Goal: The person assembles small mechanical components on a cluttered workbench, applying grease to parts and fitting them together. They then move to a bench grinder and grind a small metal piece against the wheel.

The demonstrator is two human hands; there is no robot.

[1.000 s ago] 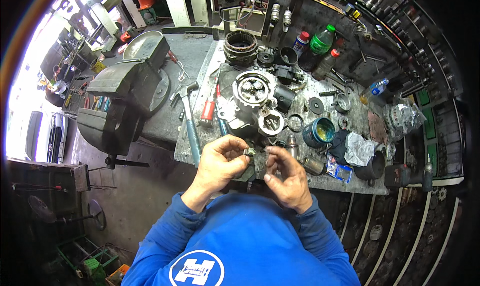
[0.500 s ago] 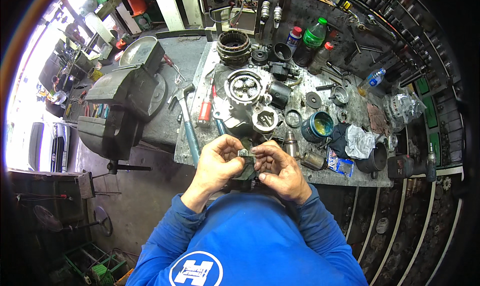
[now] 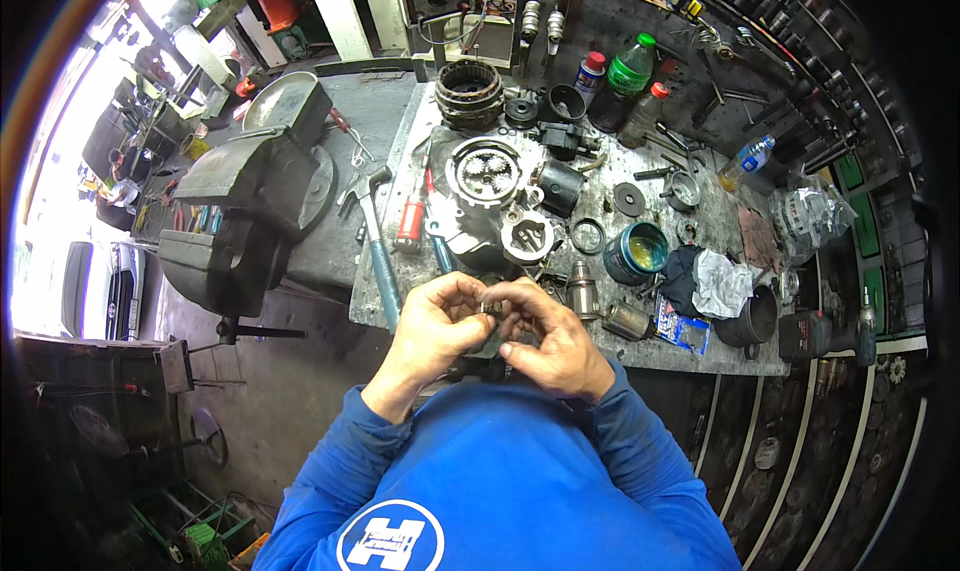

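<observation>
Close to my body, at the bench's front edge, my left hand pinches a small silvery metal part between thumb and curled fingers. Over that same part bend the fingers of my right hand, its index fingertip on top and its thumb lower, apart from it. Fingers hide most of the part, so its exact kind does not show. Just beyond my hands stands a metal housing with small gears inside a ring. Next to it lies a round metal end piece.
A claw hammer and a red-handled screwdriver lie left of the housing. A large bench vise stands farther left. To the right are a blue tub of grease, a metal cylinder and a white rag. Bottles stand behind.
My right hand has moved left and its fingers now cover the small metal part. My left hand keeps its pinch in nearly the same place.
</observation>
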